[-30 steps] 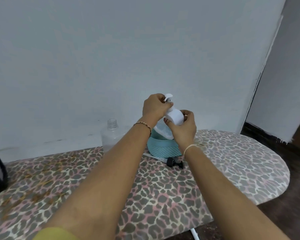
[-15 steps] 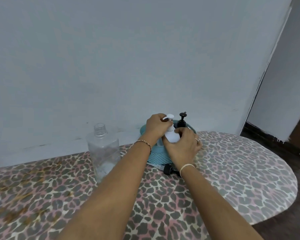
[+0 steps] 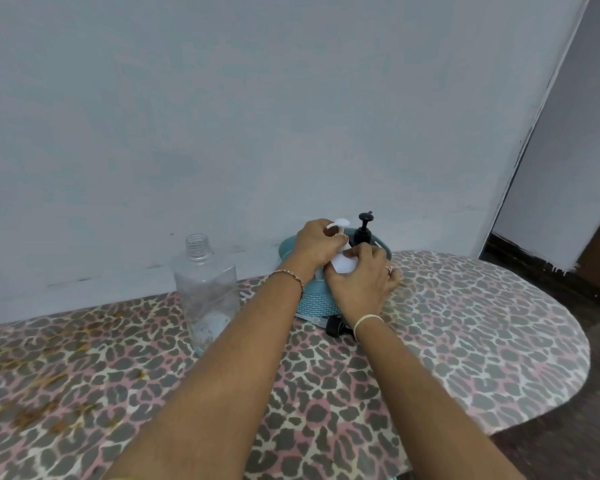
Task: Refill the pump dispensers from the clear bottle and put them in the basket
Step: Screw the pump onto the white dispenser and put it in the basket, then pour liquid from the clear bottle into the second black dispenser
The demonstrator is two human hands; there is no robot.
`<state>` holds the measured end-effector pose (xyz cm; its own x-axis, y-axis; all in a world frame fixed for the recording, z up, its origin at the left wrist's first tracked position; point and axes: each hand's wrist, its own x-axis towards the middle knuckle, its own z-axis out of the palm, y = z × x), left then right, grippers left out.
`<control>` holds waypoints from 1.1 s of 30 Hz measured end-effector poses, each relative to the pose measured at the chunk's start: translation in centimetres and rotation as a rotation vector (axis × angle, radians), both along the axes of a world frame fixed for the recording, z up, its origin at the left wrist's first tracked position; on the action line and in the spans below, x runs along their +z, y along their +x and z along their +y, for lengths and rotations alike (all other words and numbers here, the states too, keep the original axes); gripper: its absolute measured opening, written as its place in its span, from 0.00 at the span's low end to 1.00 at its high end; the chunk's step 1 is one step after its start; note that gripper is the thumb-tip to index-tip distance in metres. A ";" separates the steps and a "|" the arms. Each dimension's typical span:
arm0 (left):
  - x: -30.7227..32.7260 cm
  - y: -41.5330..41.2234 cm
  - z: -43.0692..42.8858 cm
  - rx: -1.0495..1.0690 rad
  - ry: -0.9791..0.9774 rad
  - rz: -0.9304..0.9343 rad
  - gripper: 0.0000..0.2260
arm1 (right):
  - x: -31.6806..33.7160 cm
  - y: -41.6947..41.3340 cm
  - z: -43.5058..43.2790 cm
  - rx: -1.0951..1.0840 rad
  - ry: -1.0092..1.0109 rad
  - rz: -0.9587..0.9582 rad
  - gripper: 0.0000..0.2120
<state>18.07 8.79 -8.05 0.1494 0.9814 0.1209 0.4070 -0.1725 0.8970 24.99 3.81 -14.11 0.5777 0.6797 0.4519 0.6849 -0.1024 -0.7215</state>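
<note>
Gold chain bracelet (image 3: 289,274) at left hand (image 3: 314,247), pale band (image 3: 368,319) at right hand (image 3: 361,285), ring (image 3: 389,269) on its finger

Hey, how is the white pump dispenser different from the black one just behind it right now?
The white dispenser has a white pump; the black dispenser has a black one. The white dispenser is gripped by the left hand at its pump and by the right hand round its body; no hand grips the black dispenser. Both are upright at the teal basket.
</note>
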 end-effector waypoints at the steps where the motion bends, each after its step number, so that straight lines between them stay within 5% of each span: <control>1: 0.2 0.0 -0.2 -0.020 -0.012 0.010 0.12 | 0.0 0.0 -0.1 0.003 -0.008 0.003 0.17; 5: 0.7 0.0 -1.8 -0.064 -0.011 0.043 0.24 | 0.6 0.0 -0.7 0.018 -0.057 -0.003 0.17; 12: 0.8 -2.6 -5.5 0.061 0.105 0.101 0.26 | 1.4 -1.9 -3.6 0.048 -0.179 -0.077 0.19; 18: 0.5 -5.8 -10.6 0.110 0.157 -0.029 0.19 | 1.6 -5.7 -7.7 0.127 -0.141 -0.102 0.19; 23: -3.4 -10.0 -16.4 0.245 0.230 -0.238 0.12 | 0.7 -10.1 -12.4 0.301 -0.060 0.001 0.08; 33: -8.6 -22.0 -22.3 0.442 0.146 -0.216 0.08 | -1.6 -18.9 -15.9 0.587 -0.177 -0.034 0.05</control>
<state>-3.93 -13.50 -16.62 -0.3197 0.9155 0.2441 0.2774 -0.1559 0.9480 6.08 -12.12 -15.71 0.0711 0.9465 0.3149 0.6853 0.1830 -0.7049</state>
